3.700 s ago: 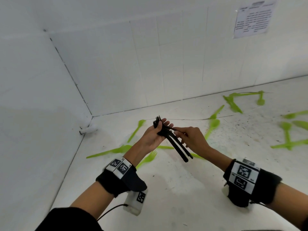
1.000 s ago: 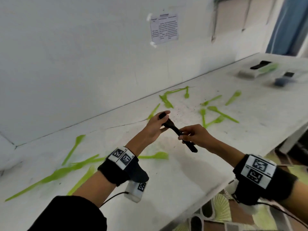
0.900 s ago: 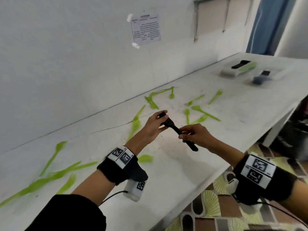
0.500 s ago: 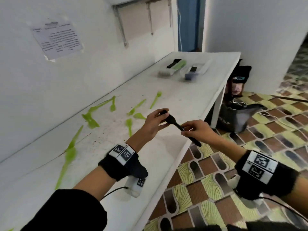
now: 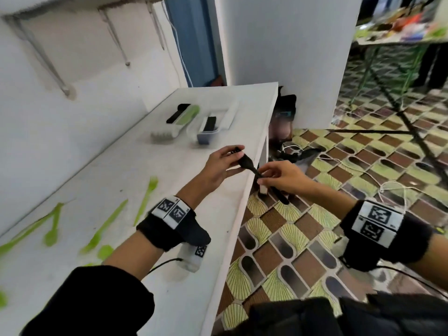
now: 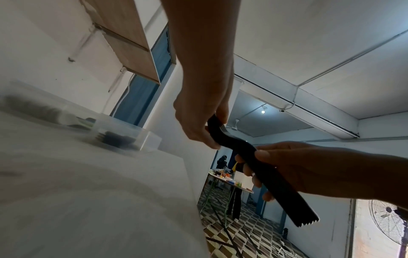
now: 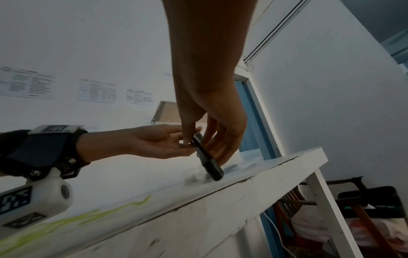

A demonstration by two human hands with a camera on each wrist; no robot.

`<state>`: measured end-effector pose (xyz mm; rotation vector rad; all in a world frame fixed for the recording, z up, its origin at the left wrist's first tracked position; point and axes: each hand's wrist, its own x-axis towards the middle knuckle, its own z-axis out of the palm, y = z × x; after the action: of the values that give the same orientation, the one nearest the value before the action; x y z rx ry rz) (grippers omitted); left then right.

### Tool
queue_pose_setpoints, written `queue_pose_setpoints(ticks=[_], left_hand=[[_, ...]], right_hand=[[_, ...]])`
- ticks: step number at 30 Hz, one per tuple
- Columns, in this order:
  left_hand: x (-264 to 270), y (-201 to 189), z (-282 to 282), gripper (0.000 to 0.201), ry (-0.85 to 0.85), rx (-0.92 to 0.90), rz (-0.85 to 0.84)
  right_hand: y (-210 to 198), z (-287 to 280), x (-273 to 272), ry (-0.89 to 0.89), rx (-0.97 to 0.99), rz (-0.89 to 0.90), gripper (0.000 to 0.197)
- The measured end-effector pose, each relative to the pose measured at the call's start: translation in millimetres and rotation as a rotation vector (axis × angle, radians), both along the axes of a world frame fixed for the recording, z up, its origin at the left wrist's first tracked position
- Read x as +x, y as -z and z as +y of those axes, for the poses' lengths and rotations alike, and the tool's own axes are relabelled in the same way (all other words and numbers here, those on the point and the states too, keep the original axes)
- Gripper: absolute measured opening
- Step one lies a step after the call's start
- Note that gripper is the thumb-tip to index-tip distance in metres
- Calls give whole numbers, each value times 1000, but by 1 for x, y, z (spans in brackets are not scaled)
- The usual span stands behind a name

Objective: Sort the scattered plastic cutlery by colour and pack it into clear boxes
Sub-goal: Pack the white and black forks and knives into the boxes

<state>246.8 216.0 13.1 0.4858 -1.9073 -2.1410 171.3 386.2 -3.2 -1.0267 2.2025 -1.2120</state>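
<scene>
You hold the black forks (image 5: 252, 167) stacked between both hands: left hand (image 5: 219, 166) pinches the tine end, right hand (image 5: 281, 177) grips the handles, squaring the bundle so it drops in as one. The boxes (image 5: 208, 132) sit ahead of your left hand; one seems to hold black pieces already, though it's blurred. Green cutlery (image 5: 145, 200) lies behind your left wrist.

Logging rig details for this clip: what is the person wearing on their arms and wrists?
Both hands are bare. The left hand and right hand each have a black wrist wrap carrying white plates printed with black square marker codes. A white camera pod with a thin black cable hangs under the left wrist. Black sleeves cover the upper forearms.
</scene>
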Motion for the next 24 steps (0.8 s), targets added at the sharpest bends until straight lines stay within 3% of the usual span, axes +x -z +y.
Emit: queue_pose_setpoints(ticks=[15,24], left_hand=[[-192,-2,-53,11,-17,-47,-62],[-256,1,-79,13,-280,-14,-34]], right_hand=[[2,-53,-207,-70,-22,-81,22],[-4,-105,-317,-345,27,-36,20]])
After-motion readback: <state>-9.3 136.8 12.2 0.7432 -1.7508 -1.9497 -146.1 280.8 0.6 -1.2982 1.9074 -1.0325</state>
